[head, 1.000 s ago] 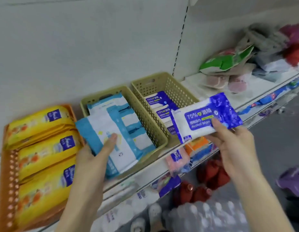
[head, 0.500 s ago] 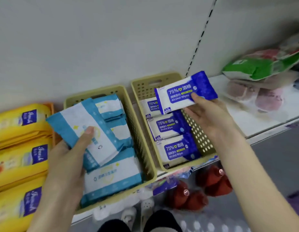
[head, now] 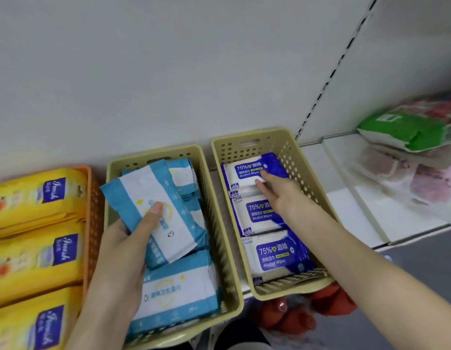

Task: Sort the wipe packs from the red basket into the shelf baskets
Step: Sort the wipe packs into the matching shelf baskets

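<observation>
We are seeing the left hand [head: 123, 251] gripping a light-blue-and-white wipe pack [head: 148, 183], fingers closed round it with the thumb on top. It is holding the pack tilted just over the left beige basket [head: 215, 223], where more light-blue packs [head: 176, 291] are lying. The right hand [head: 282, 195] is reaching into the right beige basket [head: 302, 178], its fingers [head: 267, 176] stretching out and resting on the blue alcohol wipe pack [head: 244, 170] lying at the back, behind two matching packs [head: 272, 253]. An orange basket [head: 93, 223] of yellow packs [head: 35, 198] is sitting just left.
</observation>
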Tool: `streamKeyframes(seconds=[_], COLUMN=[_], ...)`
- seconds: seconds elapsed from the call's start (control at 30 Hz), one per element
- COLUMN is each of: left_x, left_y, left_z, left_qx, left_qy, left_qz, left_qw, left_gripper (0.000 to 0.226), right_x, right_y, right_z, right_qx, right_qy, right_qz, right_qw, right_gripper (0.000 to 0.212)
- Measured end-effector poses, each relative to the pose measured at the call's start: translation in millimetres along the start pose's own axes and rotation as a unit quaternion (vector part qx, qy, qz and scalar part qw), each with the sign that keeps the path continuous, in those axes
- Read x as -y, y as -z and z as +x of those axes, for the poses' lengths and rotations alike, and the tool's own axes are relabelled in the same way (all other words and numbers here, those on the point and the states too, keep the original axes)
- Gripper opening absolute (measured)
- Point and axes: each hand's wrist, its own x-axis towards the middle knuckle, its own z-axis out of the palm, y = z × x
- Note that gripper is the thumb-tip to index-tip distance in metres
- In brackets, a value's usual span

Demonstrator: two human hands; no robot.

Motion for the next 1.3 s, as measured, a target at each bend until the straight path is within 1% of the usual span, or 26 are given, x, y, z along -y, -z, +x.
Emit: streamKeyframes(seconds=[0.03,0.1,0.2,0.23,0.37,0.47,0.5,0.57,0.63,0.67,0.7,0.73,0.8,0.83,0.87,0.9,1.0,1.13,1.2,1.3], left_x=[-0.1,-0.3,-0.1,0.0,-1.0,-0.9,-1.2,-1.7,-2.7,-3.2,-4.6,-6.0,-9.4,-10.8,-11.7,-12.8,-13.2,-8.2,-4.8,-4.3], left_y=[0.5,1.6,3.0,3.5,4.1,4.6,5.1,7.2,11.9,14.2,16.7,19.4,23.5,25.8,28.2,31.0,40.2,53.3,58.2,62.8], left_z=[0.8,2.7,4.7,5.1,5.6,4.8,4.1,2.3,0.3,-0.7,-1.8,-3.0,-5.8,-7.4,-8.6,-9.8,-11.7,-15.3,-15.6,-11.9], left_qx=[0.002,0.007,0.013,0.016,0.022,0.03,0.036,0.051,0.07,0.08,0.092,0.107,0.148,0.171,0.193,0.213,0.257,0.272,0.262,0.195], left_qy=[0.002,0.004,0.013,0.017,0.026,0.033,0.036,0.039,0.036,0.034,0.033,0.032,0.028,0.025,0.022,0.022,0.029,0.049,0.053,0.044], left_qz=[0.001,0.001,-0.001,-0.003,0.001,-0.001,-0.001,0.002,0.012,0.017,0.021,0.026,0.044,0.057,0.068,0.076,0.1,0.138,0.151,0.11], left_qw=[1.0,1.0,1.0,1.0,0.999,0.999,0.999,0.998,0.997,0.996,0.995,0.993,0.988,0.983,0.979,0.974,0.961,0.951,0.952,0.973], left_gripper=[0.006,0.007,0.007,0.007,0.01,0.009,0.011,0.017,0.024,0.027,0.031,0.033,0.037,0.038,0.037,0.035,0.031,0.037,0.038,0.025], right_x=[-0.3,-1.5,-2.7,-3.1,-2.9,0.2,3.7,14.5,27.0,32.4,35.7,36.5,30.0,24.0,17.2,10.2,-10.2,-29.2,-34.7,-38.8], right_y=[2.1,8.0,12.9,12.8,9.0,7.1,8.0,10.6,11.8,11.8,9.9,7.1,-0.9,-5.7,-10.8,-15.3,-24.2,-16.0,-8.0,-2.0], right_z=[0.6,0.5,-1.1,-1.1,-0.2,-3.9,-7.2,-17.5,-34.6,-47.1,-61.5,-78.1,-112.1,-126.4,-138.7,-147.2,-157.5,-149.6,-143.9,-139.7], right_qx=[0.002,0.021,0.031,0.03,0.015,0.013,0.018,0.036,0.07,0.097,0.13,0.166,0.233,0.256,0.273,0.287,0.322,0.328,0.312,0.304], right_qy=[0.008,0.004,0.007,0.008,-0.005,-0.045,-0.068,-0.106,-0.11,-0.094,-0.066,-0.025,0.067,0.109,0.139,0.153,0.125,0.079,0.062,0.038], right_qz=[-0.023,-0.075,-0.167,-0.178,-0.168,-0.166,-0.158,-0.14,-0.153,-0.177,-0.219,-0.278,-0.398,-0.435,-0.45,-0.451,-0.436,-0.393,-0.37,-0.353], right_qw=[1.0,0.997,0.985,0.983,0.986,0.985,0.985,0.984,0.98,0.975,0.965,0.946,0.885,0.857,0.839,0.831,0.831,0.855,0.873,0.884], right_gripper=[0.046,0.047,0.041,0.038,0.03,0.019,0.018,0.023,0.025,0.026,0.027,0.027,0.027,0.026,0.026,0.027,0.035,0.039,0.042,0.046])
